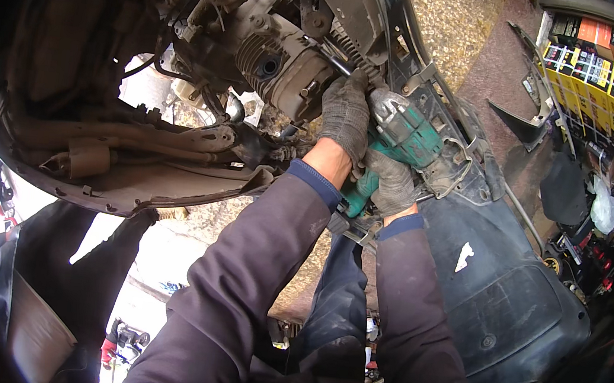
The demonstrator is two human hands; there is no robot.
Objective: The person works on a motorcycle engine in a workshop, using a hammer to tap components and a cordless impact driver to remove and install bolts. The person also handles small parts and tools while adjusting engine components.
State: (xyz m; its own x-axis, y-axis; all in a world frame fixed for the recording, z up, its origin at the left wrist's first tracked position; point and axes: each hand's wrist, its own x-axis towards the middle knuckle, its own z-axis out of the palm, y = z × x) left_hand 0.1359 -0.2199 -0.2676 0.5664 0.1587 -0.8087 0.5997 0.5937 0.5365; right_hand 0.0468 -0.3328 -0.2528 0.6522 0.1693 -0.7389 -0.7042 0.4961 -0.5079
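Observation:
My gloved left hand [345,117] is closed around a silver metal shaft [338,62] beside the dirty finned engine cylinder [257,59] of a scooter with its body opened up. My gloved right hand [391,178] grips the handle of a teal power tool [410,131] with a silver head, lying across the grey frame just right of my left hand. The tool's tip is hidden by my left hand. A coiled spring shock [338,38] runs behind the shaft.
Dark dusty bodywork [54,30] fills the upper left. A dark floorboard panel [496,316] lies at the right. Stacked yellow boxes [594,94], a loose panel piece [517,116] and a plastic bag [603,208] are farther right on the floor. My legs show below.

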